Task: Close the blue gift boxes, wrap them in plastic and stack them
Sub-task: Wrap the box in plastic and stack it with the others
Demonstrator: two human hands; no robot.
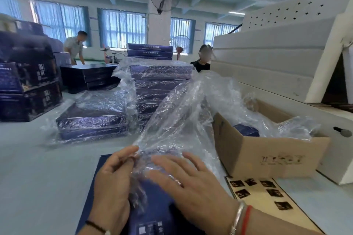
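A closed blue gift box [152, 210] lies flat on the table right in front of me. Over its far end rises a clear plastic bag [183, 112], crumpled and billowing toward the right. My left hand [112, 183] pinches the bag's edge near the box's far left corner. My right hand [191, 179] lies with straight, spread fingers on the plastic over the box. A tall stack of wrapped blue boxes [160, 86] stands behind, and a low wrapped stack [93, 118] sits to its left.
An open cardboard carton [267, 154] holding plastic and a small blue box stands at the right. A sheet of dark stickers [263, 192] lies before it. White foam slabs [267, 59] pile up at the far right. Dark boxes [26, 86] stack at left. Two people work behind.
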